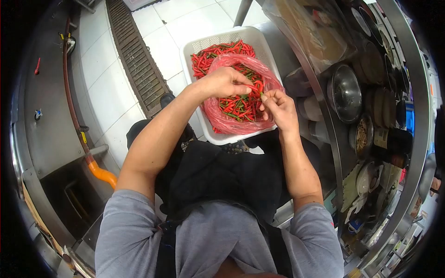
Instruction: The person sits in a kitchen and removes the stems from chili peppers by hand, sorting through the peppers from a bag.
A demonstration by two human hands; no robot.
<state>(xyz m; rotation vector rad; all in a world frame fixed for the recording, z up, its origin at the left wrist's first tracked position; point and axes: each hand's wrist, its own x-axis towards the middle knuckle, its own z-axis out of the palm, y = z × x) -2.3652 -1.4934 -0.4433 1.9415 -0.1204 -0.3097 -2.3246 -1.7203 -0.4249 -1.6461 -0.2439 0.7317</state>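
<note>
My left hand [226, 84] is closed, pinching a red chili pepper [256, 86] between thumb and fingers. On its right, my right hand [281, 109] pinches at the green stem end of what looks like the same pepper. Below both hands lies an open pink plastic bag [214, 116] with many red chili peppers and green stems [237, 107] in it. The bag rests in a white perforated plastic basket [186, 62], where more loose red chili peppers [202, 59] are piled behind the bag.
A metal floor drain grate [139, 55] runs through the white tiles [99, 60] on the left. Steel equipment with an orange pipe [101, 174] stands further left. To the right, a steel shelf holds a metal bowl [345, 92], stacked dishes and a clear plastic bag [308, 32].
</note>
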